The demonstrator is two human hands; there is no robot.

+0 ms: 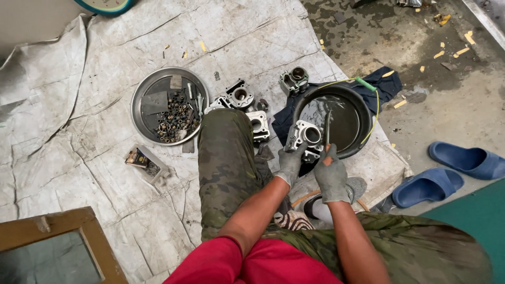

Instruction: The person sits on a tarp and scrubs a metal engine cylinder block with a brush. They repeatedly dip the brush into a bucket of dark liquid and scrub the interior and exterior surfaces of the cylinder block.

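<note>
The gloved left hand (291, 164) is clamped on a metal cylinder block (305, 138) held over the rim of a black basin (363, 117); the gloved right hand (331, 178) grips a thin tool (327, 128) beside the block; a tray (144, 87) of bolts lies well left on the tarp (79, 137).

Bare tarp (79, 131) lies open to the left and beyond the round metal tray (141, 100) of bolts. Near the hands room is tight: the black basin (363, 113) sits just right, loose engine parts (247, 102) crowd ahead, and the bent knee (226, 152) blocks the left. Blue sandals (447, 173) lie well to the right.
</note>
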